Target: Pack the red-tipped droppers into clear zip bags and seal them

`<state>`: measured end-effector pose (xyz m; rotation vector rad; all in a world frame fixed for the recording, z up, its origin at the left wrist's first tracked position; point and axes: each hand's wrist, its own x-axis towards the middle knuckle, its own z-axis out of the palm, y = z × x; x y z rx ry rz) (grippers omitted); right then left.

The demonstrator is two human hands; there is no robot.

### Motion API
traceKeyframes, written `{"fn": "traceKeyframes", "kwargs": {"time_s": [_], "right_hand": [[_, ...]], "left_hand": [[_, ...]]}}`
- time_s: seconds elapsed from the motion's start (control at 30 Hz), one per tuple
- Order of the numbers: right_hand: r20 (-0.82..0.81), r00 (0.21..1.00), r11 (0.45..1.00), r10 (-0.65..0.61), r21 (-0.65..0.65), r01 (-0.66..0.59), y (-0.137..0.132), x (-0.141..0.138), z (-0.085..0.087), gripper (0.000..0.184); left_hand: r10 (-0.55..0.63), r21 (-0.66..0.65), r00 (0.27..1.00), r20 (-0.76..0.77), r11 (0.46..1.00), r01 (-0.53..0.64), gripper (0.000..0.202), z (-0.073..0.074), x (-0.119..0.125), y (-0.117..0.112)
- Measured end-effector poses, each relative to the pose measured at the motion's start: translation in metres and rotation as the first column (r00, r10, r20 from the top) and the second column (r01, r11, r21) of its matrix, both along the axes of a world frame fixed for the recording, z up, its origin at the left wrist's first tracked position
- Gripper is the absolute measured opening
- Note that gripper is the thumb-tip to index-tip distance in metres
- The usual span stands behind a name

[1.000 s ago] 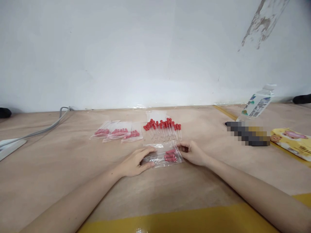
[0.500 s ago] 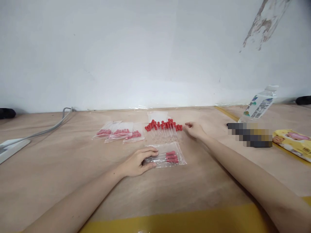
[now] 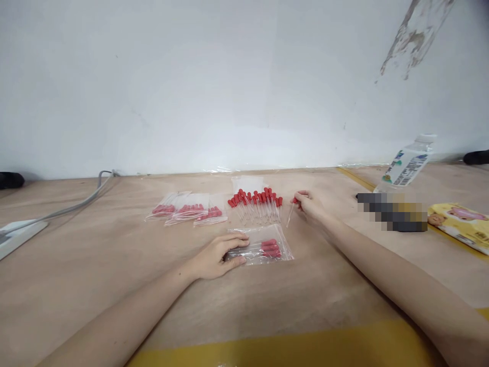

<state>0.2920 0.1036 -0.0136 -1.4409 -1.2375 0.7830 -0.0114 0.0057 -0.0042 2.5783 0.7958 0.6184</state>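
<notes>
My left hand lies on the left end of a clear zip bag, thumb and fingers apart. In this bag are several droppers, their red bulbs pointing right. My right hand is closed, pinching one dropper by its red bulb, its thin clear tube slanting down toward the table. Just left of that hand, a row of loose droppers lies with bulbs toward the wall and tubes toward me.
Several filled zip bags overlap to the left of the loose droppers, and a pale bag lies behind them. At right are a tilted bottle, a blurred dark object and a yellow packet. A grey cable reaches a white strip at left.
My right hand has taken the rightmost droppers' nearest one by its bulb and drawn it slightly right, apart from the row. My left hand has stayed on the bag.
</notes>
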Motion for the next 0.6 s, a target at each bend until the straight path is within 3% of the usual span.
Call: {"fn": "traceKeyframes", "kwargs": {"time_s": [0.13,0.33,0.47,0.6], "right_hand": [[-0.256,0.964,0.997,-0.066,0.009,0.071,-0.035,0.001,0.004,0.019],[-0.452,0.892,1.000,0.019,0.008,-0.017,-0.071,-0.015,0.002,0.021],[-0.510,0.850,0.990,0.130,0.015,-0.143,-0.082,-0.024,-0.003,0.025],[-0.502,0.851,0.988,0.153,0.063,-0.141,-0.087,-0.024,-0.007,0.030]], "left_hand": [[0.003,-0.002,1.000,-0.009,1.000,-0.003,0.038,0.000,0.000,0.000],[0.000,-0.005,1.000,-0.018,1.000,0.000,0.038,-0.001,0.000,0.000],[0.001,-0.007,1.000,-0.021,1.000,-0.002,0.039,-0.001,0.000,0.001],[0.002,-0.009,1.000,-0.024,1.000,-0.002,0.040,-0.001,0.000,0.001]]}}
